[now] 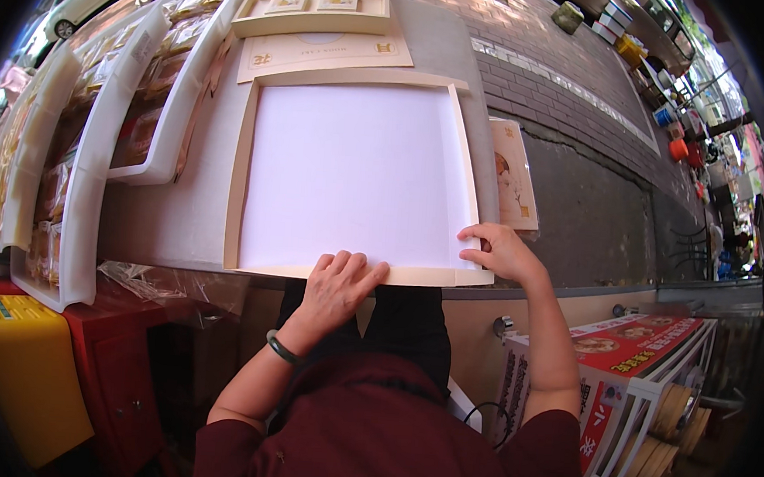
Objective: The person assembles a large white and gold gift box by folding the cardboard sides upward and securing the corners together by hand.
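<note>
A shallow cream cardboard box (343, 166) with a plain white inside lies on the grey table in front of me. My left hand (337, 290) is bent over the middle of its near wall, fingertips inside and the palm outside. At the near right corner my right hand (505, 253) pinches the right wall between thumb and fingers. A dark green bangle (283, 347) circles my left wrist. The far wall and the left wall stand up, and a flap end sticks out at the far right corner.
Beyond the box lie a printed cream card lid (323, 58) and a cream tray (378, 21) of small packets. White plastic crates (86, 212) of wrapped goods stand at the left. A printed sheet in clear wrap (515, 177) sits at the table's right edge.
</note>
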A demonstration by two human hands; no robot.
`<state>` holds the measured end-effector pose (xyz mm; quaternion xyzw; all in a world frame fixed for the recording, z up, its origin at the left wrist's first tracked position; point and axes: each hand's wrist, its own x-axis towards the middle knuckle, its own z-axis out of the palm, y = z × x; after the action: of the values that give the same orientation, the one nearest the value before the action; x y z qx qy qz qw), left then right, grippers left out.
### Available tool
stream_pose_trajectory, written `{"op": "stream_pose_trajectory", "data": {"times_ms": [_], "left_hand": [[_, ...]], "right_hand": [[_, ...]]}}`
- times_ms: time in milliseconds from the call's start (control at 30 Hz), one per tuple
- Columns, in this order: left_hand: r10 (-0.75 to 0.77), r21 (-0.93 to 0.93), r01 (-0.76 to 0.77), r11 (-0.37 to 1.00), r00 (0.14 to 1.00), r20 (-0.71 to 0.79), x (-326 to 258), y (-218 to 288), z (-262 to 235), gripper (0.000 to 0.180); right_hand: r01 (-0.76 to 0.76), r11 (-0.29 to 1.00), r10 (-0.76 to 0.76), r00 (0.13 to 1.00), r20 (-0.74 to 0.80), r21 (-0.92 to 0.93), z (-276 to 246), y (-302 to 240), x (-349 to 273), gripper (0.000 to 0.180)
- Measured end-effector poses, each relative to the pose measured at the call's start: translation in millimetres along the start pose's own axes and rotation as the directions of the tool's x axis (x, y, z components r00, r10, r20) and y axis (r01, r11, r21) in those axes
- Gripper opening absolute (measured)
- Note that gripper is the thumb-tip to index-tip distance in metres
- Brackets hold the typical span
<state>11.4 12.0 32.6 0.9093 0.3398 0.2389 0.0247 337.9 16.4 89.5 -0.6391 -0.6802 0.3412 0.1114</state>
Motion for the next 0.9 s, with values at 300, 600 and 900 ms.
{"op": "stream_pose_trajectory", "data": {"times_ms": [300, 600, 900], "left_hand": [[-0.015, 0.005, 0.015, 1.0, 0.999, 0.03, 3, 2, -4, 0.028], [0.005, 0.019, -0.006, 1.0, 0.999, 0.036, 2, 2, -2, 0.032], [0.017, 0.022, -0.018, 1.0, 0.999, 0.04, 2, 0, -3, 0.032]], "right_hand": [[0.341, 0.83, -0.431, 0.895, -0.118, -0.441, 19, -38, -14, 0.01], [0.207, 0.902, -0.228, 0.974, -0.01, -0.38, 50, -28, -12, 0.01], [0.197, 0.911, -0.203, 0.979, 0.021, -0.361, 52, -26, -11, 0.011]]}}
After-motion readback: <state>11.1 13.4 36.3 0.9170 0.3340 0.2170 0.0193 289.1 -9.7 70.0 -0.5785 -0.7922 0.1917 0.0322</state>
